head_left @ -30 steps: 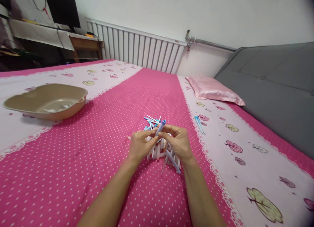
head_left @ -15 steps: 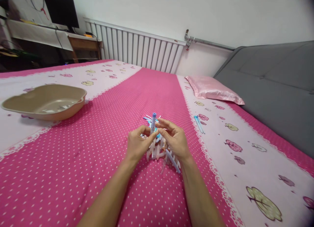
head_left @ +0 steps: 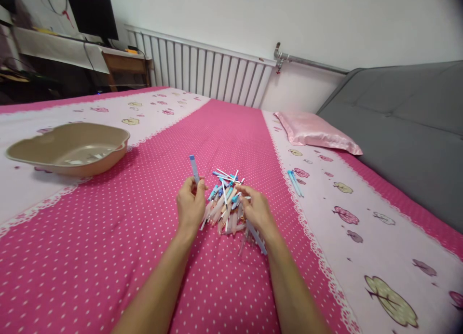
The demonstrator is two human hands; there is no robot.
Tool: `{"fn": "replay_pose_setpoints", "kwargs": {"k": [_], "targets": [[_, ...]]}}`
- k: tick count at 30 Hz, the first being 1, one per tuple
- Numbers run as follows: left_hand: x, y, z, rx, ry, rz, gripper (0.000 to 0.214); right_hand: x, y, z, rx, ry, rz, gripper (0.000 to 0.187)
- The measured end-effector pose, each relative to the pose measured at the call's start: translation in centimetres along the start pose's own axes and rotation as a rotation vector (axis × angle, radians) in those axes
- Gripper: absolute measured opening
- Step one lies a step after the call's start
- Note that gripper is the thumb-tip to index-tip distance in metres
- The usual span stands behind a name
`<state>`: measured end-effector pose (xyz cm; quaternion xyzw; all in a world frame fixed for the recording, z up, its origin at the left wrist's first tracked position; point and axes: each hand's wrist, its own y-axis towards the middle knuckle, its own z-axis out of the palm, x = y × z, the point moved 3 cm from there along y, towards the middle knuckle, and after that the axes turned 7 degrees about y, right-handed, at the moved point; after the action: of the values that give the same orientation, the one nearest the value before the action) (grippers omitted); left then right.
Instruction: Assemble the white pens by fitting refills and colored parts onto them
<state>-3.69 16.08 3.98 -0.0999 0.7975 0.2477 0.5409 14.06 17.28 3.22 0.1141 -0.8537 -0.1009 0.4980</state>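
Observation:
My left hand (head_left: pixel 191 201) is closed around the lower part of a pale blue pen (head_left: pixel 194 167), which stands nearly upright with its darker blue end on top. It is held just left of a heap of pens and pen parts (head_left: pixel 226 206), some clear or pinkish, some white, some with blue ends. Over the right side of that heap is my right hand (head_left: pixel 256 207), its thumb and forefinger apart and close to the pieces. Beneath its wrist lies a lavender pen piece (head_left: pixel 257 238), partly covered.
A beige basin (head_left: pixel 68 167) with a few small pale pieces inside sits at the left on the pink bedspread (head_left: pixel 152 180). Two light blue pens (head_left: pixel 295 183) lie to the right of the heap. Farther back are a pink pillow (head_left: pixel 318 129) and a grey headboard (head_left: pixel 405 107).
My hands have moved apart. The left has carried the pale blue pen leftward, away from above the heap; the right stays over the heap, its fingers slightly lower and farther right.

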Motion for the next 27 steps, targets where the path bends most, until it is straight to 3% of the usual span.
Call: {"fn": "replay_pose_setpoints", "kwargs": {"k": [6, 15, 21, 27], "targets": [[-0.3, -0.3, 0.1, 0.062, 0.216, 0.014, 0.024, 1.4, -0.5, 2.0, 0.181, -0.193, -0.292, 0.037], [0.7, -0.6, 1.4, 0.372, 0.708, 0.040, 0.020, 1.2, -1.3, 3.1, 0.241, -0.406, -0.236, 0.039], [0.7, -1.0, 1.9, 0.418, 0.820, 0.089, 0.024, 1.0, -1.2, 3.2, 0.210, -0.438, -0.201, 0.047], [0.2, -0.5, 2.7, 0.353, 0.834, 0.182, 0.028, 0.5, -1.1, 3.2, 0.190, -0.399, -0.213, 0.044]]}}
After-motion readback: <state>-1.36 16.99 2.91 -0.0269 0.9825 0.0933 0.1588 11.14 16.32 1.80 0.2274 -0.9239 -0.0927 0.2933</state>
